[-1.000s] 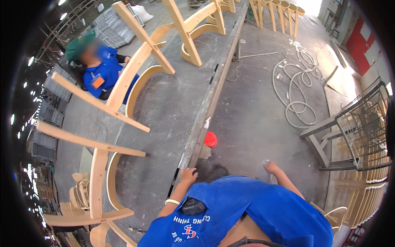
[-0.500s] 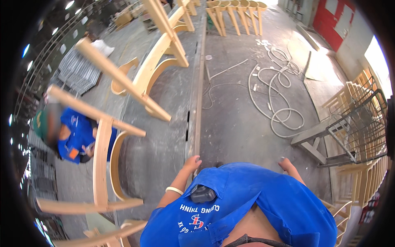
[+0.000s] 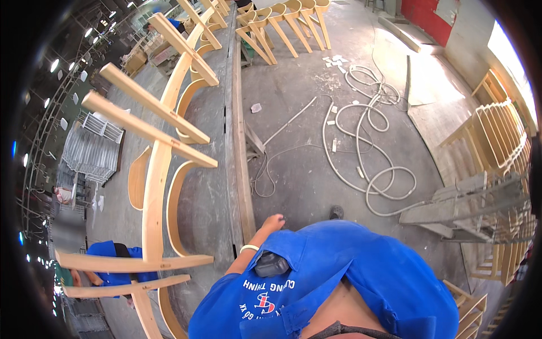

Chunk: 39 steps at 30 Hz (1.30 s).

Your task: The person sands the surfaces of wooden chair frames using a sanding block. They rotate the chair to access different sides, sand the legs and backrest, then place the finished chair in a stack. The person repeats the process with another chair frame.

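Note:
My left hand [image 3: 274, 222] hangs beside the front edge of the long grey table [image 3: 217, 121], its fingers curled in and nothing visible in them. A pale band circles its wrist. My right hand is out of view, hidden past my blue shirt. Nearest to the left hand on the table is a pale wooden chair frame [image 3: 155, 198] lying on its side, with slanted legs and a curved back piece. More such frames [image 3: 186, 62] lie in a row toward the far end.
Looped grey hose [image 3: 370, 133] sprawls over the concrete floor ahead, near a bare metal bar [image 3: 291, 120]. Several wooden chairs [image 3: 282, 25] stand at the far end. On the right are a grey stand [image 3: 435, 212] and stacked wooden frames [image 3: 494, 135]. A person in blue [image 3: 116, 257] is across the table.
I have moved forward along the table; the chair frames and the hose have shifted nearer. My right hand has dropped out of view, and a shoe now shows below me.

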Motion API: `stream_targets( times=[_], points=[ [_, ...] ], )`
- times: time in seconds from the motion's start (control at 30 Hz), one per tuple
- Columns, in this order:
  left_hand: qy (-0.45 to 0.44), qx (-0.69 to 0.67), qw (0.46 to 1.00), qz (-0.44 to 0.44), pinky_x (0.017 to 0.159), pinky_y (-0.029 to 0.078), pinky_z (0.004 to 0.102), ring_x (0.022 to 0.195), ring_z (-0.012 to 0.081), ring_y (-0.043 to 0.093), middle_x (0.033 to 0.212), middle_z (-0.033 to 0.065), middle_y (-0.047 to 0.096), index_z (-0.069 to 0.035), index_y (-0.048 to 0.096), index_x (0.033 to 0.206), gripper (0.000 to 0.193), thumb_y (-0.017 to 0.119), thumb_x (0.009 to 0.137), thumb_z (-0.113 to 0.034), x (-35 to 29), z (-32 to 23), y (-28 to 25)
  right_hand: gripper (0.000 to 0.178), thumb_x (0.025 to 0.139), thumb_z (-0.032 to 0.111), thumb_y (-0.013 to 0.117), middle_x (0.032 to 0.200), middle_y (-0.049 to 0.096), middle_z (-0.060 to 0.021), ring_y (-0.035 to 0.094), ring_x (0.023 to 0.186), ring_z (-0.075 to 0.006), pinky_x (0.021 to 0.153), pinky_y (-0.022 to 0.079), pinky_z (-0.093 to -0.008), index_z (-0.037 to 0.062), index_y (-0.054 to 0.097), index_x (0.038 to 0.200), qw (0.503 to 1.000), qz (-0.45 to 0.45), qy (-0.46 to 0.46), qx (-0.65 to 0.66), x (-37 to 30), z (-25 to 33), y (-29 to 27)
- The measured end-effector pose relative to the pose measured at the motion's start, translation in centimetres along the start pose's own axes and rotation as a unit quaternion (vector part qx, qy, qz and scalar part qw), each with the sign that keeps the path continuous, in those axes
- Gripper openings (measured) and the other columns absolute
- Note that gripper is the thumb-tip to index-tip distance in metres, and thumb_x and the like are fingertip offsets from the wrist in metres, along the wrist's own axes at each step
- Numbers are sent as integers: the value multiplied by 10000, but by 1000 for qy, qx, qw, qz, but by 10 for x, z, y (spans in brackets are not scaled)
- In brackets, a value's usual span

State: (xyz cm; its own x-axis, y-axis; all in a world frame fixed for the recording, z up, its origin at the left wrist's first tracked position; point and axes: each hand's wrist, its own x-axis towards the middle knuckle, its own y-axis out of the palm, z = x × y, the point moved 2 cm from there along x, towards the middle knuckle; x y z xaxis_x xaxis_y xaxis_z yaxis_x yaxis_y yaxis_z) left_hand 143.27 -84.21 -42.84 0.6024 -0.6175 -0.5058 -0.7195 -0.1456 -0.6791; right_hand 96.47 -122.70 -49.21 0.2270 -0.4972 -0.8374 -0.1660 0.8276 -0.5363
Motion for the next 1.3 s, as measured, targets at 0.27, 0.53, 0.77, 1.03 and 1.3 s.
stream_targets(
  times=[0.27, 0.53, 0.77, 1.03, 1.3],
  points=[
    [-169, -6, 982, 86, 825, 477, 409, 979, 327, 604, 1043, 173, 636, -53, 598, 1119, 411, 616, 815, -328, 83, 32, -24, 297, 761, 225, 537, 762, 642, -235, 653, 673, -325, 574, 526, -414, -47, 655, 790, 955, -76, -219, -186, 170, 208, -249],
    [-190, -10, 972, 136, 834, 477, 408, 993, 328, 601, 1056, 176, 633, -57, 599, 1116, 407, 614, 816, -331, 292, 9, -98, 472, 724, 308, 627, 953, 635, -271, 652, 790, -371, 671, 529, -423, -103, 620, 955, 947, -202, -250, -26, 266, 417, -405],
    [-56, 121, 986, 99, 842, 477, 407, 1006, 329, 598, 1067, 178, 630, -60, 599, 1113, 403, 613, 817, -333, 583, -95, -272, 316, 722, 249, 562, 925, 651, -226, 625, 875, -373, 763, 496, -432, -19, 673, 849, 991, -86, -75, -70, 310, 365, -465],
    [0, -12, 994, -107, 862, 474, 377, 1010, 290, 604, 1091, 158, 632, -57, 578, 1157, 392, 626, 827, -263, 908, -312, -453, 388, 759, 224, 577, 1021, 617, -282, 605, 1005, -351, 852, 484, -407, -34, 625, 1045, 960, -97, 147, 217, 343, 418, -572],
    [15, 48, 990, 134, 882, 457, 419, 1013, 342, 589, 1067, 173, 632, -40, 624, 1043, 370, 612, 814, -330, 989, -391, -405, 410, 755, 223, 580, 1010, 613, -299, 605, 997, -368, 839, 491, -411, -64, 608, 1047, 988, -105, -3, 110, 547, 494, -792]
  ],
)
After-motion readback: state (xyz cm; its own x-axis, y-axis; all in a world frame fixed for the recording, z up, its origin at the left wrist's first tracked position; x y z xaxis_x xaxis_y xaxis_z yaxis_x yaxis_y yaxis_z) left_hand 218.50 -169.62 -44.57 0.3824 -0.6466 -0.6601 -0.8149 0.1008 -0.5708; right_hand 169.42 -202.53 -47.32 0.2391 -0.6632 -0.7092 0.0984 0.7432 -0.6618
